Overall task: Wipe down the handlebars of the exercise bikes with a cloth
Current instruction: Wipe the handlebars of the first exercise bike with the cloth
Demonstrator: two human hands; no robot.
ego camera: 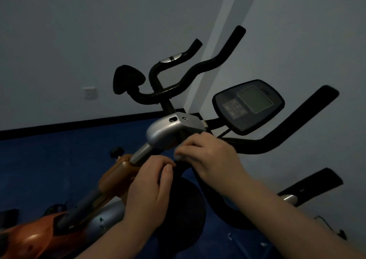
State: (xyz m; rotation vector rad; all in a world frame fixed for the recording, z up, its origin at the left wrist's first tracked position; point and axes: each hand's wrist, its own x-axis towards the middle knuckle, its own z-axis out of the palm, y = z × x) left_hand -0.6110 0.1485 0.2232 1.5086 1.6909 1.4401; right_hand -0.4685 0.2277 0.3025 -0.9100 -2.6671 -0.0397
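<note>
Item: near exercise bike, orange frame point(116, 177), silver stem housing point(168, 134) taken as landmark.

Handlebars point(281, 139): black, padded. One arm runs right and upward from the housing; a second curves down below the hands toward the lower right.

Console point(248, 106): dark, grey screen, mounted just right of and above the housing.

Second bike's handlebars point(198, 70): black, above and behind the housing, near the wall; a silver sensor patch shows on one arm.

Left hand point(150, 185): directly below the housing, fingers curled, thumb up, gripping something dark at the junction of stem and bar.

Right hand point(210, 155): just right of and below the housing, fingers bent down and clamped on the same dark mass, touching or nearly touching the left hand.

Cloth point(182, 209): presumed to be the dark rounded mass hanging beneath the two hands, below the housing. The dim light and black-on-black make its edges hard to separate from the bar, so this identification is a judgement.

Floor point(59, 151): blue, left of and below the housing; black skirting along the wall.

Risks, as judged:
- Dark cloth against dark padding: missed patches would go unnoticed in this light.
- Both hands bunched at the centre: the far tips of the bars, well right of the housing, may be skipped.
- Console and its cable sit close to the right hand; a careless sweep could knock or snag them.
- Loose hanging cloth may slip from the hands to the floor.
</note>
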